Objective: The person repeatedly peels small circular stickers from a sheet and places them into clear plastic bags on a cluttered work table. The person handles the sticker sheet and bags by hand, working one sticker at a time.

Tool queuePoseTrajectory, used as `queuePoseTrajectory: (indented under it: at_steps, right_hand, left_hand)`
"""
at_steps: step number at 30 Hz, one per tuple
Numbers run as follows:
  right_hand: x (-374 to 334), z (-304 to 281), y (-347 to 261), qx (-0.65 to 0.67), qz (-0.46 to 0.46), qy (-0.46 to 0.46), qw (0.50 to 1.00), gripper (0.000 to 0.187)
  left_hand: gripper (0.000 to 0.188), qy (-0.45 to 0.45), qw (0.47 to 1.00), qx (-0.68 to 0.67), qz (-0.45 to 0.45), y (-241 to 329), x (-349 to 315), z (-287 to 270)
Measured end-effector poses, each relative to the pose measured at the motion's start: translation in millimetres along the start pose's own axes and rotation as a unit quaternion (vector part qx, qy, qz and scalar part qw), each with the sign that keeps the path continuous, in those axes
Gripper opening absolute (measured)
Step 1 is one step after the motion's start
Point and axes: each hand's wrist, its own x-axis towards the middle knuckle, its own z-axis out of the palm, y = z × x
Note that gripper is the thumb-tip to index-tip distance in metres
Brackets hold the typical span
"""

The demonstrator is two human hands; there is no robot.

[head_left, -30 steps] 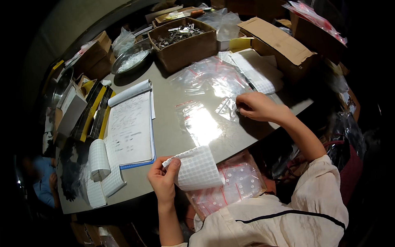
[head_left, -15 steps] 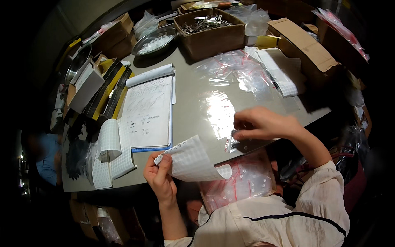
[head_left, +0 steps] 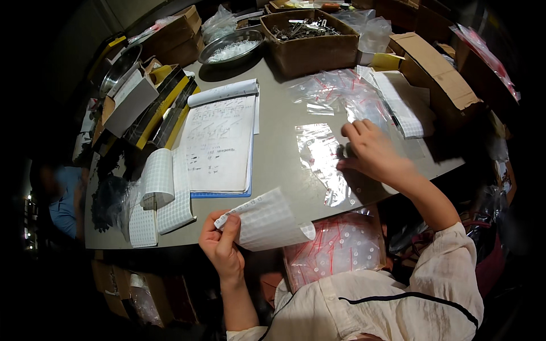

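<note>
My left hand (head_left: pixel 220 241) grips a white sheet of small stickers (head_left: pixel 264 219) by its upper left edge, thumb on top. The sheet's far end curls over the table's front edge. Over the clear zip bags (head_left: pixel 319 153) my right hand (head_left: pixel 369 149) is held with thumb and fingers apart; nothing shows between them. These bags lie on the table and shine in the light. A box of more clear bags with red strips (head_left: pixel 335 244) sits below the table edge, close to my body.
An open notepad (head_left: pixel 219 145) lies left of centre, beside rolled sticker sheets (head_left: pixel 156 179). Behind stand a metal bowl of small clear pieces (head_left: pixel 232 51) and a cardboard box of metal parts (head_left: pixel 310 51). More cartons (head_left: pixel 435 68) line the right. A person in blue (head_left: pixel 65 199) is far left.
My right hand has moved away from the table's front edge, up over the bags, and its fingers have spread. My left hand still holds the sticker sheet. The view has shifted slightly.
</note>
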Motion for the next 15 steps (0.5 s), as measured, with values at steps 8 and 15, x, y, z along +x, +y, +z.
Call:
queuePoseTrajectory:
  at_steps: [8, 15]
  right_hand:
    - [-68.2, -21.1, -11.5, 0.042, -0.003, -0.091, 0.995, 0.073]
    - [-88.3, -31.0, -24.3, 0.126, -0.057, -0.105, 0.985, 0.06]
  left_hand:
    - [0.017, 0.002, 0.998, 0.053, 0.016, 5.1, -3.1, -8.2]
    - [0.014, -0.051, 0.993, 0.105, 0.02, 8.8, -14.6, 9.0]
